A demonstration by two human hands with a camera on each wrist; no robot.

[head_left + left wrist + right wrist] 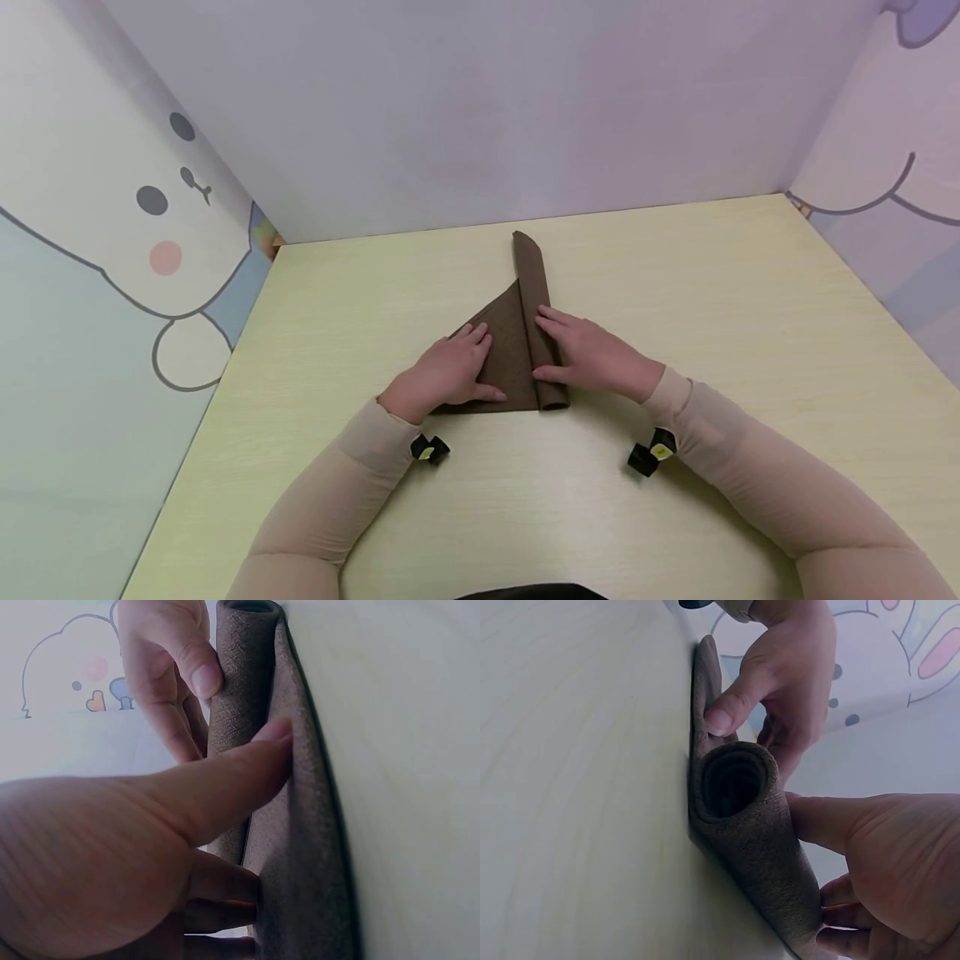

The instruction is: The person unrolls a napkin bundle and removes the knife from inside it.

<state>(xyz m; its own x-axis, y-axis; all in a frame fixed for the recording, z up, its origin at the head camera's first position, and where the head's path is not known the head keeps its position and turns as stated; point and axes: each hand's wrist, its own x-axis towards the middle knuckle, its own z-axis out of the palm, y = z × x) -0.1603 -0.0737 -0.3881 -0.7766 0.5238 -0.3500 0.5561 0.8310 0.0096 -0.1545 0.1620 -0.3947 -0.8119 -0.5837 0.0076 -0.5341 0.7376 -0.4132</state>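
Note:
A dark brown cloth (507, 360) lies on the table, its right side wound into a long roll (531, 271) and its left side a flat, slanted triangle. My left hand (452, 367) rests on the flat part, thumb and fingers spread apart. Across the roll, near its lower half, lie the fingers and thumb of my right hand (600, 354). Seen from the right wrist, the roll's open end (735, 780) shows several wound layers around a hollow middle. The left wrist view shows the left thumb (274, 739) pressing the cloth beside the roll.
The pale wooden table (337, 283) reaches out on all sides of the cloth. A plain wall (480, 108) stands behind it, with cartoon-printed walls (202, 275) at the sides. Small black devices (430, 450) sit at both wrists.

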